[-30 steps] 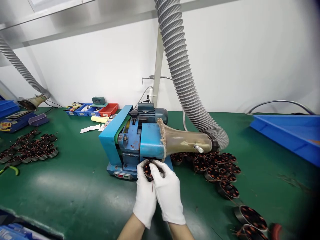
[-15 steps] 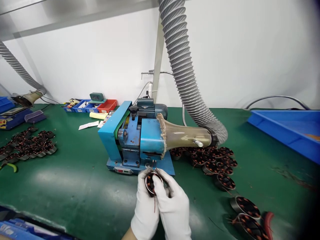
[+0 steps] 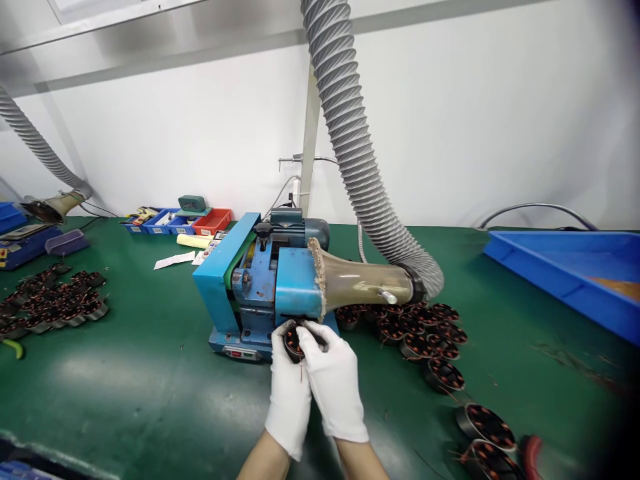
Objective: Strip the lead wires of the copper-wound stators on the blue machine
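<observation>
Between my two white-gloved hands is a motor stator [image 3: 293,344], a dark ring with copper windings and a thin wire hanging down. My left hand [image 3: 286,383] is closed around its left side. Fingers of my right hand [image 3: 330,373] pinch it from the right. The stator's upper edge is at the front opening of the blue belt-driven machine [image 3: 299,283], where the contact point is hidden by my fingers and the housing. A red and green switch [image 3: 241,354] sits on the machine's base.
Several stators [image 3: 433,330] lie right of the machine, and more stators [image 3: 55,300] at far left. A grey hose [image 3: 345,120] joins the tan suction funnel [image 3: 367,280]. A blue tray [image 3: 560,267] stands at right, small bins [image 3: 213,222] at the back.
Both hands have moved forward with the stator, from in front of the machine up to its front opening. The camera view has shifted slightly.
</observation>
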Tool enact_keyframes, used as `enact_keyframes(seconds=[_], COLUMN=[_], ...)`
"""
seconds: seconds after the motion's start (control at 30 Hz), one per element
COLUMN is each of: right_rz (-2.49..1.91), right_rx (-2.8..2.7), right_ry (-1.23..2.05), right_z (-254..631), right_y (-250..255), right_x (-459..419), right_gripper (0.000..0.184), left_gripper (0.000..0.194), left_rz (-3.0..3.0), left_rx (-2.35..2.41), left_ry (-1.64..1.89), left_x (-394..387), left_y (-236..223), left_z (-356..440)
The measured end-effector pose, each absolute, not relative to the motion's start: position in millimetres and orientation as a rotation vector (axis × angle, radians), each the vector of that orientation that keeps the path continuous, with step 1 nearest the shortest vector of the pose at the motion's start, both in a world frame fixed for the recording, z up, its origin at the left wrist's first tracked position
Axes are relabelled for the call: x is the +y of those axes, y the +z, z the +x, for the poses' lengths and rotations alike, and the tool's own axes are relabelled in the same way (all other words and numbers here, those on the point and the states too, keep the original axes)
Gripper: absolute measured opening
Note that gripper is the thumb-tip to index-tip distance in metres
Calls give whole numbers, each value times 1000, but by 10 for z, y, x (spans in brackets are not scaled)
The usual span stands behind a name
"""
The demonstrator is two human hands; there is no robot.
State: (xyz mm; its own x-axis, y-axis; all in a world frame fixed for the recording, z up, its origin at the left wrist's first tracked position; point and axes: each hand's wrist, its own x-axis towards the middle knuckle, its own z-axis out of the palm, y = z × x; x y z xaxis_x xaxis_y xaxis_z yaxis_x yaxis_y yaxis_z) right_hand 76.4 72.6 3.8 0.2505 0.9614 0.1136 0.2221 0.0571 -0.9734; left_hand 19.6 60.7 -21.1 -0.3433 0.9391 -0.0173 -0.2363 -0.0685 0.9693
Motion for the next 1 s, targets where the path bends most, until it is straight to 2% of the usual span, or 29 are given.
enact_keyframes(seconds=[0.23,0.33,0.43,0.57,0.67,0.73,0.83,0.9,1.0], right_rz=[-1260,-1194,-1110,-893,-748,-766,-973,-1116,-1177], right_rx=[-1069,-1004,-848,-662,-680,-757,-860,-885,-889], right_ry=[964,1069,1183,1422,1578,1525,1277,1151,1138], right_z=[817,877,998,1199,1277,1256,1147,1084,1099], right_y=[-271,-264,-114,61,79,67,75,108,187], right_x=[141,47,73,97,43,1,-21,4,104], right_gripper=[26,31,31,29,43,53,40,24,15], left_gripper=[46,54,49,52,66,69,68,57,38], left_rz=[982,1208,1469,1195,931,894,982,1127,1282], left_rx=[1472,1413,1359,1420,1183,1137,1242,1259,1261], left_ry=[1418,1361,1263,1238,1214,1240,1254,1308,1398], left_x=[19,-51,18,79,28,-20,-66,-84,-119], left_y=[-372,-277,-75,83,69,45,32,28,-13], left_z=[39,-86,-179,-197,-158,-120,-41,23,101])
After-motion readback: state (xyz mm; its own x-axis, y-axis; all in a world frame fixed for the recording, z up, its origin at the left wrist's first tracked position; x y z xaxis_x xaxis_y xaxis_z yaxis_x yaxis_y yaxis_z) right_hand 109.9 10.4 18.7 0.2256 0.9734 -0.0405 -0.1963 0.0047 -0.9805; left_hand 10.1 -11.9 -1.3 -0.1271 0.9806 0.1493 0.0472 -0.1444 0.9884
